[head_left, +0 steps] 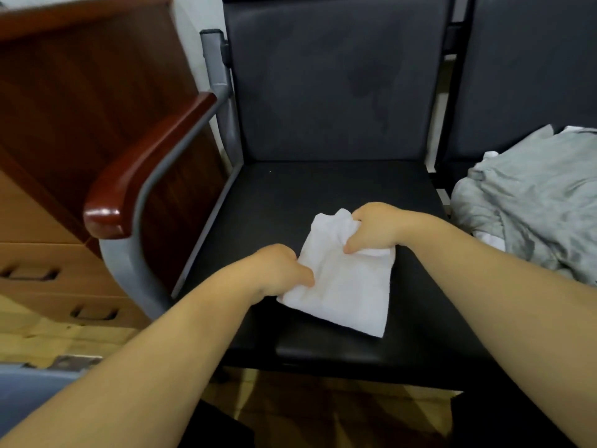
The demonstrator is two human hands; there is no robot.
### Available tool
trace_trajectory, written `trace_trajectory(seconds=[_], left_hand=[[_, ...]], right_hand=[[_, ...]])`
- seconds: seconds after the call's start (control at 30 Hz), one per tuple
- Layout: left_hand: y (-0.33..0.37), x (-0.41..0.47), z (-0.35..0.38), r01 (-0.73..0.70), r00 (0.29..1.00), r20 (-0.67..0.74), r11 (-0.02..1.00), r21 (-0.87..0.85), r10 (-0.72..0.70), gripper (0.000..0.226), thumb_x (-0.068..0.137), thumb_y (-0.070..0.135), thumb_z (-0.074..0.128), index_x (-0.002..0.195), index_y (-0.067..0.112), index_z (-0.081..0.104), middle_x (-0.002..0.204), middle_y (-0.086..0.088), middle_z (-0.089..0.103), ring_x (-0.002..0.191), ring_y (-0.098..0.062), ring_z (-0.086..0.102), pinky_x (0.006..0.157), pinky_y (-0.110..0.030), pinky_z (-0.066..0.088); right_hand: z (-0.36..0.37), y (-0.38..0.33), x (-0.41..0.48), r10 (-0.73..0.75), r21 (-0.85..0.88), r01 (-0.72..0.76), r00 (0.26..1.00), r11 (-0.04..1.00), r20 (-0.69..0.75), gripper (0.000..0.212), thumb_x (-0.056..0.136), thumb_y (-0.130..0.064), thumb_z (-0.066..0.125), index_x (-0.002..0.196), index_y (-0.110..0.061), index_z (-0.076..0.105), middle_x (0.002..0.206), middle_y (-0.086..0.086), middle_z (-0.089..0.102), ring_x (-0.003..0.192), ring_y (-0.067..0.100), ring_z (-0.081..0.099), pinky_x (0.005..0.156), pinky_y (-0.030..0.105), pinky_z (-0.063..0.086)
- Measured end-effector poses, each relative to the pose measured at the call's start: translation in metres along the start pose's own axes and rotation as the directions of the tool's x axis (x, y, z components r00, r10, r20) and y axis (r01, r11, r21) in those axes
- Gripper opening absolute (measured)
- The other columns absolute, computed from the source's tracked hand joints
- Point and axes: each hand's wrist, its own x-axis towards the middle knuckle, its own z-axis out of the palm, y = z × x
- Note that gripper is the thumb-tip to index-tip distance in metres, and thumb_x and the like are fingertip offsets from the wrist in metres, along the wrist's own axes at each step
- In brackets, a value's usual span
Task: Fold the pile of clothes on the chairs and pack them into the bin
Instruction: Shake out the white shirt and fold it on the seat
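A small white garment [342,286], folded into a rough rectangle, lies on the black seat of the near chair [268,202], toward its front edge and slightly right of centre. Both hands are on it. The left hand [281,270] grasps the cloth's left edge, thumb on top and fingers curled under the fabric. The right hand [374,227] clutches the bunched far corner, where the material gathers into creases between thumb and fingers. Both bare forearms reach in from the bottom of the view, the right one crossing the seat's right side. The chair has a dark padded back with a faint stain, a grey metal frame and a glossy reddish-brown wooden armrest [145,169] on its left. To the right, on the seat of a 2nd, matching chair [529,59], sits a rumpled pile of grey clothes [529,202] with bits of white fabric showing at its top and lower left edge; the pile is well apart from the white garment. At the lower left corner a curved blue-grey rim [38,376] is partly visible; what it belongs to cannot be told. Behind the armrest stand a dark wooden panel [97,76] and a lighter cabinet with recessed drawer handles [32,273]. The floor [323,402] under the seat is yellowish wood.
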Motion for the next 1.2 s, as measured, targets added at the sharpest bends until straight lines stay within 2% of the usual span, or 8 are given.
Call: trace_trajectory(seconds=[0.13, 0.3, 0.5, 0.73, 0.9, 1.0, 1.13, 1.2], left_hand=[[-0.005, -0.026, -0.020, 0.054, 0.994, -0.066, 0.911, -0.410, -0.089, 0.019, 0.087, 0.016, 0.064, 0.105, 0.018, 0.062, 0.117, -0.013, 0.067, 0.105, -0.033, 0.066, 0.092, -0.052, 0.058], [-0.019, -0.073, -0.083, -0.100, 0.950, -0.269, 0.658, -0.746, -0.160, 0.047, 0.086, 0.009, 0.078, 0.128, 0.015, 0.059, 0.112, -0.011, 0.073, 0.097, -0.032, 0.072, 0.077, -0.049, 0.061], [-0.106, -0.146, -0.129, -0.260, 0.868, -0.406, 0.436, -0.861, -0.285, 0.030, 0.088, 0.012, 0.080, 0.114, 0.014, 0.065, 0.103, -0.011, 0.075, 0.092, -0.031, 0.074, 0.078, -0.047, 0.062], [-0.261, -0.180, -0.123, -0.325, 0.740, -0.448, 0.316, -0.891, -0.502, 0.027, 0.089, 0.015, 0.077, 0.113, 0.011, 0.067, 0.109, -0.014, 0.075, 0.100, -0.036, 0.071, 0.092, -0.057, 0.057], [-0.379, -0.183, -0.104, -0.310, 0.667, -0.385, 0.233, -0.922, -0.637, 0.030, 0.084, 0.013, 0.080, 0.112, 0.009, 0.069, 0.107, -0.015, 0.076, 0.096, -0.036, 0.072, 0.089, -0.061, 0.057], [-0.442, -0.180, -0.091, -0.286, 0.620, -0.328, 0.184, -0.940, -0.713, 0.054, 0.068, 0.021, 0.087, 0.117, 0.010, 0.066, 0.107, -0.015, 0.075, 0.094, -0.038, 0.073, 0.084, -0.064, 0.058], [-0.513, -0.172, -0.076, -0.247, 0.504, -0.271, 0.164, -0.955, -0.820, 0.047, 0.072, 0.020, 0.087, 0.111, 0.004, 0.065, 0.100, -0.020, 0.075, 0.087, -0.041, 0.074, 0.079, -0.069, 0.057], [-0.536, -0.167, -0.069, -0.229, 0.460, -0.258, 0.167, -0.959, -0.850, 0.043, 0.071, 0.022, 0.087, 0.102, 0.004, 0.063, 0.094, -0.021, 0.072, 0.078, -0.040, 0.070, 0.066, -0.060, 0.058]], right_hand=[[-0.006, -0.015, -0.026, -0.048, 0.304, 0.052, 0.999, 0.951, -0.022, 0.037, 0.074, -0.035, 0.078, 0.109, -0.026, 0.069, 0.108, 0.001, 0.072, 0.099, 0.022, 0.070, 0.092, 0.044, 0.057], [-0.008, -0.075, -0.065, -0.195, 0.583, 0.308, 0.948, 0.752, -0.249, 0.028, 0.088, -0.023, 0.072, 0.116, -0.028, 0.069, 0.109, -0.003, 0.076, 0.102, 0.020, 0.072, 0.097, 0.048, 0.057], [0.013, -0.201, -0.096, -0.396, 0.529, 0.504, 0.864, 0.683, -0.311, 0.034, 0.096, -0.020, 0.064, 0.128, -0.033, 0.062, 0.118, -0.009, 0.069, 0.107, 0.016, 0.066, 0.096, 0.043, 0.055], [0.103, -0.329, -0.096, -0.579, 0.251, 0.587, 0.807, 0.770, -0.114, 0.044, 0.098, -0.030, 0.063, 0.141, -0.027, 0.053, 0.127, -0.009, 0.062, 0.115, 0.016, 0.059, 0.100, 0.038, 0.049], [0.194, -0.394, -0.065, -0.574, 0.087, 0.567, 0.808, 0.819, 0.135, 0.029, 0.097, -0.031, 0.063, 0.124, -0.021, 0.063, 0.113, -0.002, 0.068, 0.105, 0.021, 0.066, 0.081, 0.030, 0.052], [0.250, -0.422, -0.044, -0.536, 0.051, 0.540, 0.811, 0.840, 0.236, 0.039, 0.095, -0.027, 0.065, 0.130, -0.012, 0.060, 0.119, 0.007, 0.067, 0.106, 0.027, 0.064, 0.081, 0.032, 0.047], [0.333, -0.467, -0.004, -0.521, -0.062, 0.581, 0.767, 0.811, 0.375, 0.053, 0.086, -0.041, 0.064, 0.132, -0.015, 0.059, 0.125, 0.008, 0.065, 0.111, 0.028, 0.062, 0.082, 0.035, 0.049], [0.366, -0.480, 0.016, -0.500, -0.096, 0.580, 0.765, 0.809, 0.407, 0.053, 0.082, -0.044, 0.064, 0.125, -0.014, 0.062, 0.119, 0.010, 0.066, 0.108, 0.030, 0.062, 0.077, 0.033, 0.047]])
